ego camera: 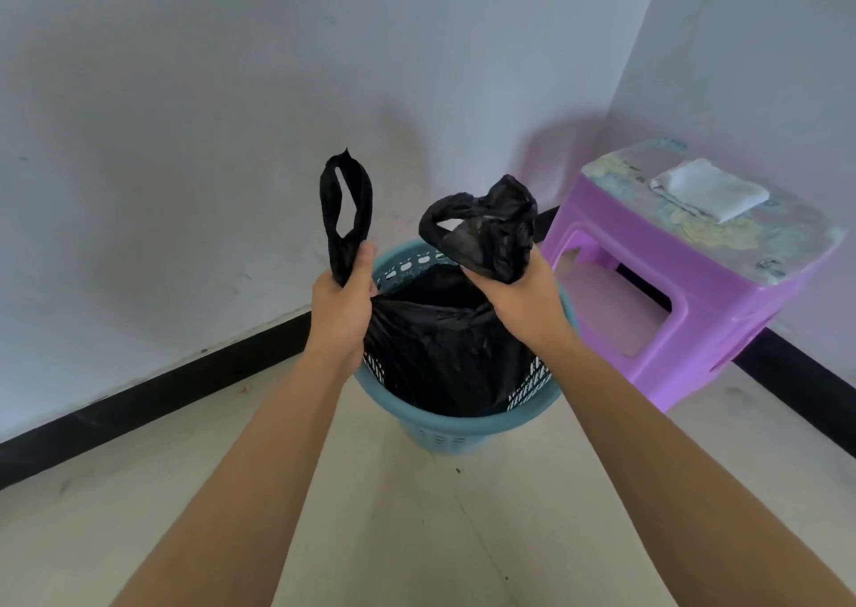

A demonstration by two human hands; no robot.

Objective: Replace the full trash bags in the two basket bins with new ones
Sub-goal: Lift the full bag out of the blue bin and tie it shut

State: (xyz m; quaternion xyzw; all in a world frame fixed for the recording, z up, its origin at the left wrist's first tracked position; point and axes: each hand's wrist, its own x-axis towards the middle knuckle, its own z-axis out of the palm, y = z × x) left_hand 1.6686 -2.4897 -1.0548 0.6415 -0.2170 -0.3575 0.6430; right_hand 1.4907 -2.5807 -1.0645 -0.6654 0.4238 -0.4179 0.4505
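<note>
Black trash bag (440, 351) sits inside the teal basket bin (440, 439) on the floor by the wall corner. Its top is gathered but neither tied nor lifted out, so removal looks barely begun, and relining and the second bin, which is not in view, remain. The left hand (343, 300) is curled tight round the upright left handle loop (345, 208). The right hand (519, 296) clutches the bunched right handle (486, 226). A purple stool (671, 291) stands at the right.

Your purple stool (685, 291) crowds the basket bin (444, 430) at frame right; the wall (185, 143) closes behind; floor (417, 537) lies open at lower frame.
</note>
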